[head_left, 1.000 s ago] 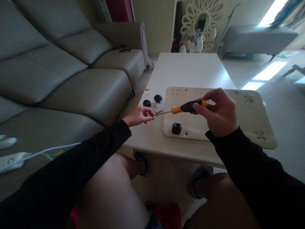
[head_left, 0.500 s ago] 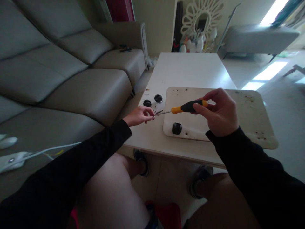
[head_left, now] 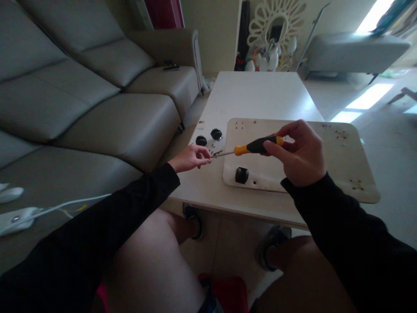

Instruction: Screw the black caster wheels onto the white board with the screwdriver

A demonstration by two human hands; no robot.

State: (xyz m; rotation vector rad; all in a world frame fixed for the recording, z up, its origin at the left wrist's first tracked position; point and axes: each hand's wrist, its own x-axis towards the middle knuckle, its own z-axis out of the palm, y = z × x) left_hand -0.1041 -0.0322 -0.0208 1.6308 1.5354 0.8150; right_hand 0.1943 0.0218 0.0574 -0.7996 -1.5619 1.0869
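Observation:
My right hand [head_left: 301, 154] grips a yellow-and-black screwdriver [head_left: 257, 146] by its handle, the shaft pointing left and lying nearly level. At the shaft's tip, my left hand [head_left: 193, 158] has its thumb and forefinger pinched together; whatever sits between them is too small to make out. Several small dark screws [head_left: 216, 153] lie on the white table just beyond the left fingertips. Near them are two black caster wheels, one left [head_left: 201, 141] and one right [head_left: 216, 134]. Another black caster [head_left: 242, 175] stands on the pale rounded board [head_left: 270, 174], below the screwdriver.
The board lies on the white table [head_left: 257, 93], overhanging its right side, with groups of small holes near its corners. A grey sofa [head_left: 130, 113] runs along the left. My legs are below the near table edge, with a red object [head_left: 230, 293] on the floor between them.
Both hands and the screwdriver stay almost exactly in place. Only a very slight shift of the view shows.

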